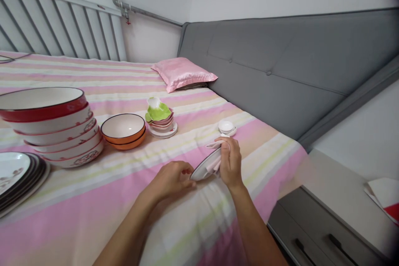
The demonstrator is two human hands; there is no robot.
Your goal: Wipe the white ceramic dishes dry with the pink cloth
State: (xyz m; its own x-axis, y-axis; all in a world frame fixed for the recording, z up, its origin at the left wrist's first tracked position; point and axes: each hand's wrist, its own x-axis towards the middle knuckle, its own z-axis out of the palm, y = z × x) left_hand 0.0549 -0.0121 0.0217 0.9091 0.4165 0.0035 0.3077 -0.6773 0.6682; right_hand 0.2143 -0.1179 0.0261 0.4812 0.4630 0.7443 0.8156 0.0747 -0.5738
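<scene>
A white plate with a dark rim [202, 169] is tilted on edge between my hands, above the striped bedspread. My left hand [173, 178] is closed on the plate's left edge, thumb in front and fingers behind. In my right hand [230, 162] a pale pink cloth [215, 166] is gripped, pressed against the plate's right side and folded over its upper edge. Just beyond my right hand stands a small stack of little white dishes [227, 127]. Left of them sits a pile of small dishes topped by a green leaf-shaped one [158, 111].
Orange bowls [124, 133], a tall stack of red-and-white bowls [62, 133] and a stack of plates [18, 178] stand to the left. A pink pillow [185, 71] lies by the grey headboard [268, 54]. A nightstand [330, 191] is at the right.
</scene>
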